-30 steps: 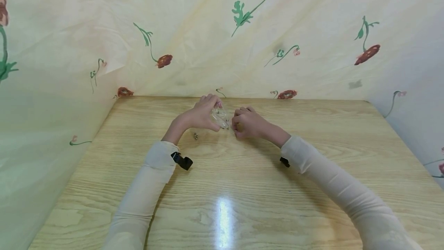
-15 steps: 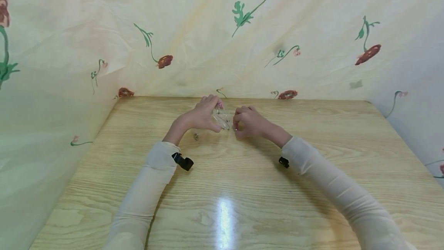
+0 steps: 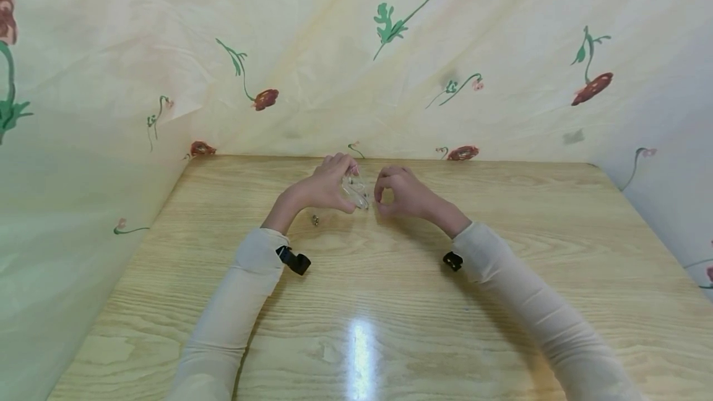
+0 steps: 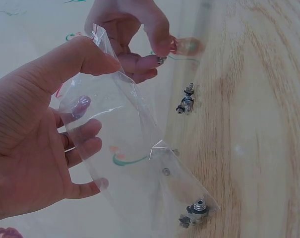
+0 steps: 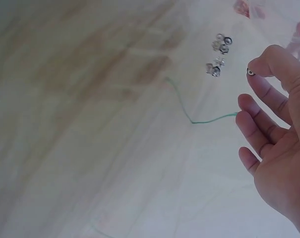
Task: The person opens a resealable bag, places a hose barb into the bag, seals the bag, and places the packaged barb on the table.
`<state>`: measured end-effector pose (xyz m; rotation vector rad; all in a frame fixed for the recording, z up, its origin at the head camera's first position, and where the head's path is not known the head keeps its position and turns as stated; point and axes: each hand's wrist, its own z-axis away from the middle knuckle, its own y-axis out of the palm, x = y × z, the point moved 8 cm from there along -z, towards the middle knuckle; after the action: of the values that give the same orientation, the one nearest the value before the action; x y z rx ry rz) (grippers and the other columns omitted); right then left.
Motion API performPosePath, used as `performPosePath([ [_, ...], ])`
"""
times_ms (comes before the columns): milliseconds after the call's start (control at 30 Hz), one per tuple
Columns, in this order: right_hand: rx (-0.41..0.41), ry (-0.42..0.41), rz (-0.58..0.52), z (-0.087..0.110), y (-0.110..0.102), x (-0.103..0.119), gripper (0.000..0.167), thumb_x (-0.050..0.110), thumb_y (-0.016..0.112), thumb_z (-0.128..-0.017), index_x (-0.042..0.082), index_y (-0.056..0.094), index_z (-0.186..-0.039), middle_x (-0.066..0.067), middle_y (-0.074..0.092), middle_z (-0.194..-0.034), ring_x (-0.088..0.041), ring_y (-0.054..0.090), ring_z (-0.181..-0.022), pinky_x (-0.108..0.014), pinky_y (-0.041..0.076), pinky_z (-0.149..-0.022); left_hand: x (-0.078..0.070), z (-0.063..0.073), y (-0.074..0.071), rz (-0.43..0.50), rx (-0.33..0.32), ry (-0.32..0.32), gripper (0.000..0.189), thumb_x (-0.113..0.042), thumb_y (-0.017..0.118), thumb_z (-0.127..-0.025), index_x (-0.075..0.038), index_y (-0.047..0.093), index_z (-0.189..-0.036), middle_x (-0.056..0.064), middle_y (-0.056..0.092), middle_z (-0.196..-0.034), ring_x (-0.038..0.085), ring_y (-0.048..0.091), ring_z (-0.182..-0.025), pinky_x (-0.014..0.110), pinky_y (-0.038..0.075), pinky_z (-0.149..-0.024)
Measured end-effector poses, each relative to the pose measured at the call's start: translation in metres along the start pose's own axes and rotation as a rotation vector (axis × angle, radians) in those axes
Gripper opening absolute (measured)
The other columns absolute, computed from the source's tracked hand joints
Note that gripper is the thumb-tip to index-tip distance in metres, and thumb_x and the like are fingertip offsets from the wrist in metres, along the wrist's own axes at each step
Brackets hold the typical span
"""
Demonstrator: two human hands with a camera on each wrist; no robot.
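Note:
In the head view my left hand (image 3: 328, 184) holds a clear zip bag (image 3: 355, 192) near the back of the table. Its thumb and fingers grip the bag's upper edge in the left wrist view, where small metal fittings (image 4: 194, 213) with dark rings sit in the bag's lower corner. My right hand (image 3: 403, 194) is just right of the bag, apart from it. Between its thumb and index fingertips it pinches a tiny metal fitting (image 5: 251, 73), mostly covered by the fingers. A loose cluster of fittings (image 3: 315, 220) lies on the table below my left hand.
The wood-grain table (image 3: 356, 283) reaches back to a flower-printed cloth (image 3: 328, 67) hanging behind and at both sides. Black straps (image 3: 293, 260) sit at both cuffs. Two small groups of metal fittings (image 5: 221, 43) show in the right wrist view.
My right hand has lifted slightly, and the gap ringed by its thumb and index finger shows more widely. The left hand and the bag have stayed almost still.

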<state>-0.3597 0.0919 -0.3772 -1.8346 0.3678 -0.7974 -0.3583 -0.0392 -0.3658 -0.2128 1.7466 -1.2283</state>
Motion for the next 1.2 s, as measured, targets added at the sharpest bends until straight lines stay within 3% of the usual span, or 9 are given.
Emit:
performPosePath([
  [167, -0.056, -0.015, -0.058, 0.000, -0.008, 0.000, 0.004, 0.007, 0.074, -0.077, 0.010, 0.072, -0.080, -0.008, 0.067, -0.092, -0.033, 0.060, -0.096, -0.061, 0.038, -0.100, 0.000, 0.001, 0.001, -0.003, 0.002, 0.002, 0.059, -0.016, 0.080, -0.075, -0.006, 0.043, -0.120, 0.015, 0.040, -0.116, 0.027, 0.031, -0.110, 0.039, 0.027, -0.089],
  [433, -0.148, -0.036, -0.136, -0.001, -0.022, 0.002, 0.005, 0.004, 0.074, -0.078, 0.009, 0.072, -0.080, -0.010, 0.067, -0.092, -0.035, 0.056, -0.085, -0.041, 0.039, -0.082, 0.001, 0.000, 0.003, 0.000, 0.007, 0.001, 0.059, -0.016, 0.080, -0.076, -0.006, 0.043, -0.121, 0.011, 0.039, -0.115, 0.027, 0.032, -0.111, 0.039, 0.027, -0.089],
  [733, -0.207, -0.027, -0.202, -0.004, -0.036, 0.004, 0.007, 0.002, 0.074, -0.080, 0.009, 0.071, -0.081, -0.012, 0.067, -0.097, -0.037, 0.058, -0.095, -0.050, 0.039, -0.090, 0.000, -0.001, 0.002, -0.003, 0.011, 0.008, 0.062, -0.017, 0.079, -0.075, -0.001, 0.043, -0.124, 0.020, 0.042, -0.121, 0.028, 0.032, -0.111, 0.040, 0.028, -0.091],
  [900, -0.241, -0.044, -0.234, -0.005, -0.043, 0.008, 0.007, 0.000, 0.074, -0.080, 0.006, 0.072, -0.080, -0.013, 0.067, -0.094, -0.040, 0.058, -0.094, -0.048, 0.042, -0.087, 0.001, -0.001, 0.002, 0.001, 0.007, 0.014, 0.063, -0.015, 0.079, -0.075, 0.001, 0.044, -0.124, 0.020, 0.042, -0.120, 0.027, 0.032, -0.111, 0.039, 0.027, -0.090],
  [1200, -0.284, -0.075, -0.218, -0.006, -0.054, 0.017, 0.008, -0.002, 0.075, -0.079, 0.006, 0.072, -0.081, -0.012, 0.067, -0.094, -0.030, 0.057, -0.093, -0.041, 0.041, -0.087, 0.002, -0.002, 0.002, 0.002, 0.003, 0.014, 0.062, -0.015, 0.078, -0.075, 0.001, 0.043, -0.124, 0.021, 0.042, -0.120, 0.028, 0.031, -0.111, 0.039, 0.027, -0.089],
])
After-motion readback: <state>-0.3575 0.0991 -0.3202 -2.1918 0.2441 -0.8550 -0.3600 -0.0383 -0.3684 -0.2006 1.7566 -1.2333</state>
